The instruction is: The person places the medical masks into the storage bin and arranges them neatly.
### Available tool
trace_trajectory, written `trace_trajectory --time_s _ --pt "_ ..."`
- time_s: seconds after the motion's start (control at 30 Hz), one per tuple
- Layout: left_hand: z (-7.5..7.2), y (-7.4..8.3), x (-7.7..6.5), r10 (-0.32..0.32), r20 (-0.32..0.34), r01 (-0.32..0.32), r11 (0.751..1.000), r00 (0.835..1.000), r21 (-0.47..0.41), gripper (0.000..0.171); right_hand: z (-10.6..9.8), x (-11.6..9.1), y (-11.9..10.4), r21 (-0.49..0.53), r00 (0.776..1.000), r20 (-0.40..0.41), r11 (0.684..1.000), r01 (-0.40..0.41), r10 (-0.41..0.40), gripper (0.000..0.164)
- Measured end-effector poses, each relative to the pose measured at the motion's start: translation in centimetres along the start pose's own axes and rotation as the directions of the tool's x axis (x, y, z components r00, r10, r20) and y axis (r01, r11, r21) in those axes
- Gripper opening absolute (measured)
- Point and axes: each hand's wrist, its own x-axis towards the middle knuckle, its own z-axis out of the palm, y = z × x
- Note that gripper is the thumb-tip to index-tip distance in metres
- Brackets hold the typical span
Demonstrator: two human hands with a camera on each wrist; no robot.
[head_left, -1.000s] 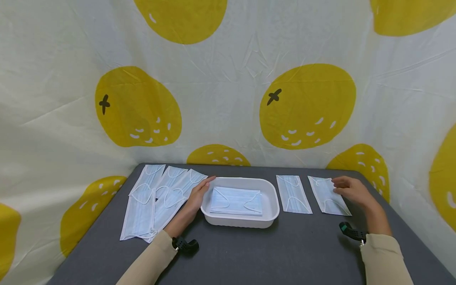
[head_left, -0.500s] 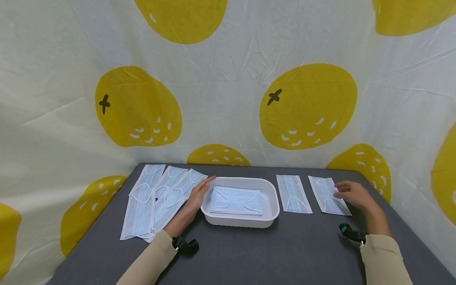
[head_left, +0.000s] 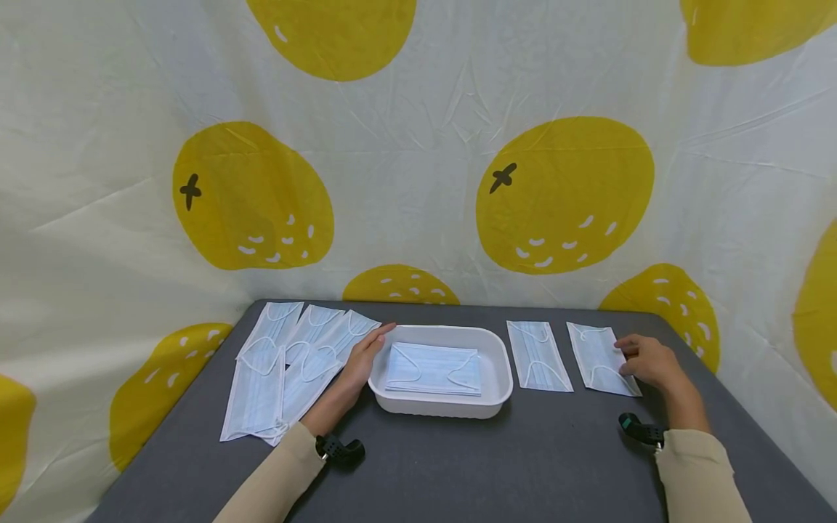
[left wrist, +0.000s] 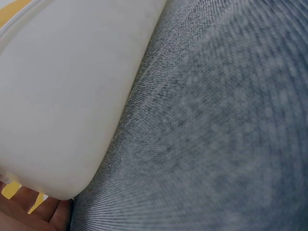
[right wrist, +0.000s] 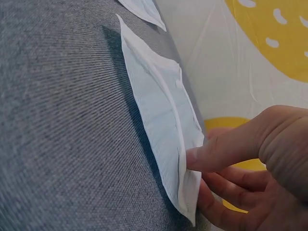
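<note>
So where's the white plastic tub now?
In the head view, the white plastic tub sits on the grey table, between the left hand at its left end and a face mask on its right.

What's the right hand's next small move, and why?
Probably lift the rightmost mask toward the white tray: the right hand pinches that mask near its edge, the left hand rests against the tray's side, and a stack of masks lies inside.
</note>
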Motion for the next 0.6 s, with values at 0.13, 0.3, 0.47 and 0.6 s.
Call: trace_trajectory --time_s 0.13,0.3,0.47,0.6 --pt "-0.02 -0.05 0.02 0.007 0.001 -0.007 1.0 1.0 -0.002 0.043 0.0 0.04 -0.01 -0.002 1.0 0.002 1.0 -0.004 0.004 0.054" --pt "-0.04 -0.11 0.06 0.009 0.003 -0.009 1.0 1.0 -0.006 0.043 0.17 -0.09 0.39 0.077 1.0 0.002 0.997 0.011 -0.011 0.053" --pt "0.0 -0.2 0.09 0.011 0.001 -0.011 1.0 1.0 -0.008 0.043 0.26 -0.47 0.54 0.246 0.998 0.045 0.969 0.021 -0.033 0.056" --pt "0.02 -0.27 0.1 0.014 0.0 -0.014 1.0 1.0 -0.007 0.043 0.19 -0.55 0.63 0.331 0.993 0.108 0.944 0.002 -0.04 0.058"
